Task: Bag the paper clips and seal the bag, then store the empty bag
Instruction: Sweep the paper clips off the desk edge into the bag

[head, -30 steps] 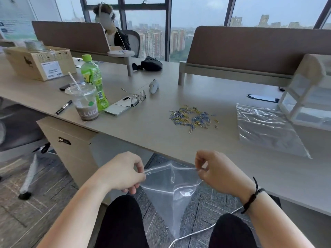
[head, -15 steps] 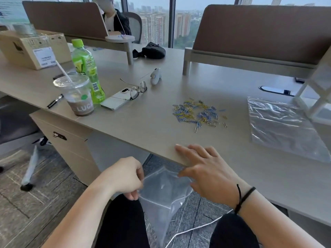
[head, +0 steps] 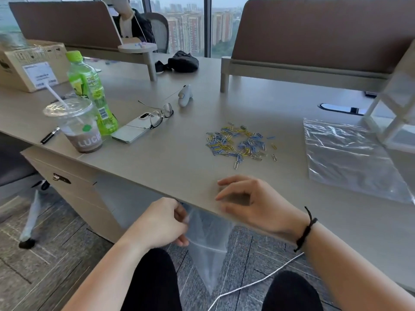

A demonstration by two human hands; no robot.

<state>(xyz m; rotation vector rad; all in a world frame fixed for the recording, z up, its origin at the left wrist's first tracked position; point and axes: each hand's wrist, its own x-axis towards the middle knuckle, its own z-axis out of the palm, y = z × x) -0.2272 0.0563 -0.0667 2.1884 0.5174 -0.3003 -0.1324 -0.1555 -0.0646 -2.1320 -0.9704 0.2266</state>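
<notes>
Bag [head: 208, 243] in left hand [head: 164, 223]

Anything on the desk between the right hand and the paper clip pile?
No. In the head view, bare desk top is all that lies between the right hand and the paper clips. The hand is open and empty at the near edge.

right hand [head: 253, 203] let go of bag [head: 208, 243], now over desk edge.

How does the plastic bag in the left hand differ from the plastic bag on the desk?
The held bag hangs below the desk edge, pinched by the left hand; the other bag lies flat, untouched. The held bag tapers downward; the other spreads wide. Both are clear.
</notes>
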